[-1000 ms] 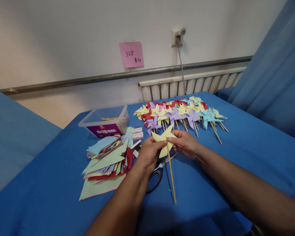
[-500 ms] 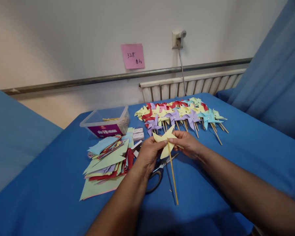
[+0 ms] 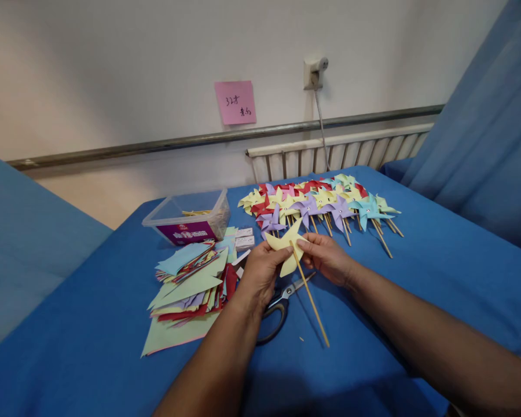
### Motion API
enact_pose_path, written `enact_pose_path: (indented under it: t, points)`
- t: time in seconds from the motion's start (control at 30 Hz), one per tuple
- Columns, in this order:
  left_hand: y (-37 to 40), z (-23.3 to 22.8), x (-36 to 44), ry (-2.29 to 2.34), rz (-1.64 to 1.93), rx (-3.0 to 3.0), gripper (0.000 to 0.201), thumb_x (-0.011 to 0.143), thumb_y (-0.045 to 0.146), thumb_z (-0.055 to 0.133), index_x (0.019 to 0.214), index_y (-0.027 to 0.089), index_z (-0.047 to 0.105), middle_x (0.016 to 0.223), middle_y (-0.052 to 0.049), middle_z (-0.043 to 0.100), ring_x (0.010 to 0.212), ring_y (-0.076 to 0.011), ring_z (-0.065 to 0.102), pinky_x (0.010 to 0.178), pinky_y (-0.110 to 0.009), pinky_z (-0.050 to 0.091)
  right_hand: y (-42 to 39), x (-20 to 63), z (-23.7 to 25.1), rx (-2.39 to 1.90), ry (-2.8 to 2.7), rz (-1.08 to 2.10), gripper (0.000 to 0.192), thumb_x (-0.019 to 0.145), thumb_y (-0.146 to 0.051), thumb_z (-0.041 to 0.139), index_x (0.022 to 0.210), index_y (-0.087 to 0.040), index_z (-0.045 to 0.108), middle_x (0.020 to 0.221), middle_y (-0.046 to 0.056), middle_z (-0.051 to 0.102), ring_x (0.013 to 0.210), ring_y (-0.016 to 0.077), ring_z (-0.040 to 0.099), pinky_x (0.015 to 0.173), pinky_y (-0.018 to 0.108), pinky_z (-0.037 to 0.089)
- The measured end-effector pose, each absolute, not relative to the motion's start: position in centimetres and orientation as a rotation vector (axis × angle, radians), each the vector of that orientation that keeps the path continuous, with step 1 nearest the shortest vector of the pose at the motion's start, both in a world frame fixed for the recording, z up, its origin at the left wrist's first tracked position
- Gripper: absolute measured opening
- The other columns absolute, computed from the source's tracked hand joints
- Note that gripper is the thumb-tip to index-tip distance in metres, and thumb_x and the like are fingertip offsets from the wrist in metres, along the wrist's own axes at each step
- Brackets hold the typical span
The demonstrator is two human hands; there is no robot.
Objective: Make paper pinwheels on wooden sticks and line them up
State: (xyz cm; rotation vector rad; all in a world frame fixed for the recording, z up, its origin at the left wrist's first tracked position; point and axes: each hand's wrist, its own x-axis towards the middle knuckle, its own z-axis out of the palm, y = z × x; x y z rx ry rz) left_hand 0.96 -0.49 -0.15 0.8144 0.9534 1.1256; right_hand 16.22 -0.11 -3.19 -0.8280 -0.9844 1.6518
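- Since the earlier frames, the wooden stick point(image 3: 310, 298) has swung: its lower end, which pointed almost straight toward the person, now lies farther to the right, so the long axis runs diagonally from upper left at the paper to lower right above the cloth.
- Yellow pinwheel point(image 3: 287, 246): held in the air just above the blue tablecloth point(image 3: 417, 278), between the two hands, its blades spread like a star and its face turned roughly toward the camera.
- Left hand point(image 3: 260, 272): thumb and fingertips pinch the left blade of the yellow pinwheel; the remaining fingers curl behind the paper.
- Right hand point(image 3: 327, 255): thumb and forefinger close on the centre of the paper where the stick's upper end meets it; the other fingers are lightly bent beneath.
- Scissors point(image 3: 278, 304): flat on the cloth under the hands, blades pointing up and right, black handles partly hidden by the left wrist.
- Stack of cut coloured paper point(image 3: 186, 284): just left of the left hand.
- Finished pinwheels point(image 3: 316, 202): a row lying beyond the hands, sticks pointing toward the person.
- Clear plastic box point(image 3: 186, 217): behind the paper stack, with small white boxes point(image 3: 244, 237) beside it.
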Motion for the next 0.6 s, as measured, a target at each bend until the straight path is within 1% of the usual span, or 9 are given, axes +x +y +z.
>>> enact_pose_path:
  t: [0.07,0.13,0.2,0.27,0.33,0.47,0.6]
  points:
    - [-0.27,0.09,0.64,0.957,1.187,0.802,0.037,0.051,0.018,0.086,0.084,0.01,0.069,0.081,-0.008,0.073,0.071,-0.0174,0.066,0.073,-0.029,0.049,-0.31,16.07,-3.24,-0.829,-0.969,1.703,0.039,0.072,-0.052,0.074,0.086,-0.017,0.062,0.066,-0.001,0.062,0.043,0.0054,0.041,0.039,0.021,0.022]
    - [-0.07,0.29,0.33,0.958,1.229,0.796,0.036,0.05,0.018,0.086,0.082,0.011,0.069,0.08,-0.008,0.073,0.07,-0.0176,0.066,0.073,-0.029,0.05,-0.51,15.93,-3.34,-0.827,-1.027,1.764,0.042,0.074,-0.052,0.072,0.095,-0.017,0.063,0.076,0.004,0.068,0.039,0.0041,0.037,0.036,0.021,0.015]
    - [0.05,0.41,0.12,0.967,1.245,0.793,0.036,0.05,0.018,0.086,0.081,0.01,0.069,0.078,-0.008,0.073,0.069,-0.0168,0.065,0.072,-0.029,0.05,-0.67,15.81,-3.45,-0.808,-1.112,1.798,0.038,0.073,-0.049,0.074,0.091,-0.017,0.062,0.074,0.004,0.07,0.036,0.0029,0.033,0.036,0.022,0.013]
    - [0.1,0.44,0.04,0.983,1.245,0.792,0.036,0.05,0.018,0.086,0.081,0.01,0.069,0.076,-0.007,0.073,0.066,-0.0153,0.065,0.068,-0.027,0.05,-0.74,15.75,-3.51,-0.786,-1.156,1.804,0.034,0.072,-0.045,0.076,0.079,-0.017,0.058,0.065,0.002,0.068,0.035,0.0025,0.031,0.037,0.022,0.013]
    - [0.1,0.44,0.07,0.988,1.244,0.783,0.037,0.05,0.018,0.086,0.081,0.01,0.069,0.074,-0.006,0.072,0.065,-0.0146,0.064,0.067,-0.026,0.049,-0.76,15.76,-3.48,-0.78,-1.158,1.781,0.033,0.071,-0.042,0.076,0.072,-0.017,0.056,0.059,-0.001,0.065,0.035,0.0024,0.029,0.037,0.022,0.012]
    - [0.08,0.49,0.19,0.98,1.244,0.747,0.038,0.049,0.018,0.085,0.083,0.01,0.069,0.076,-0.007,0.073,0.065,-0.0159,0.065,0.068,-0.027,0.051,-0.75,15.87,-3.16,-0.851,-1.121,1.701,0.03,0.071,-0.04,0.076,0.071,-0.017,0.056,0.053,-0.005,0.058,0.035,0.0022,0.024,0.038,0.024,0.01]
    - [0.07,0.53,0.22,0.996,1.238,0.75,0.039,0.05,0.018,0.085,0.084,0.009,0.069,0.075,-0.008,0.073,0.064,-0.016,0.065,0.066,-0.027,0.051,-0.91,15.87,-2.76,-0.9,-1.135,1.64,0.029,0.071,-0.039,0.075,0.068,-0.017,0.056,0.052,-0.006,0.053,0.04,0.004,0.031,0.043,0.024,0.016]
